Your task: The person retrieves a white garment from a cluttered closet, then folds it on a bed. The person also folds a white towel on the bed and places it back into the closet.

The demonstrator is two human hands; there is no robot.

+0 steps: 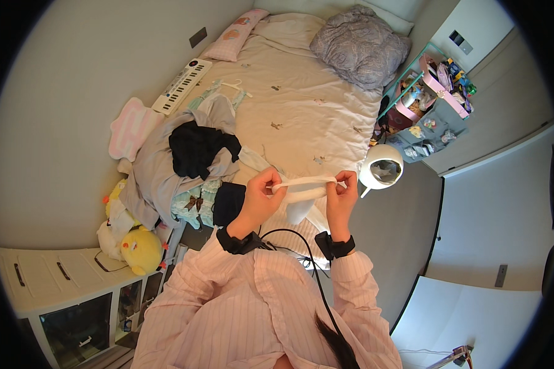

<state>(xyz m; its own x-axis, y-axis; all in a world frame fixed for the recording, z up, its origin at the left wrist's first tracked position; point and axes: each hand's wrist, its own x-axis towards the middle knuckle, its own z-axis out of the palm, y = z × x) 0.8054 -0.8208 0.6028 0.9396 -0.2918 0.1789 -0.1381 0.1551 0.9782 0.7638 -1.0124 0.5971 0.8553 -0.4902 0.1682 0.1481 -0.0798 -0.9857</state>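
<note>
Between my two hands a white sock or similar small knitted item is stretched by its opening. My left hand pinches the left end of its band, and my right hand pinches the right end. The rest of the item hangs below the band, over the near edge of the bed. Left of my left hand lies a dark folded cloth. Beyond it a black garment rests crumpled on a grey cloth, beside a mint ruffled garment with a brown bow.
The bed holds a grey bundled quilt, a pink pillow, a toy keyboard and a white hanger. Yellow plush toys sit at the left. A round white bin and a loaded cart stand right.
</note>
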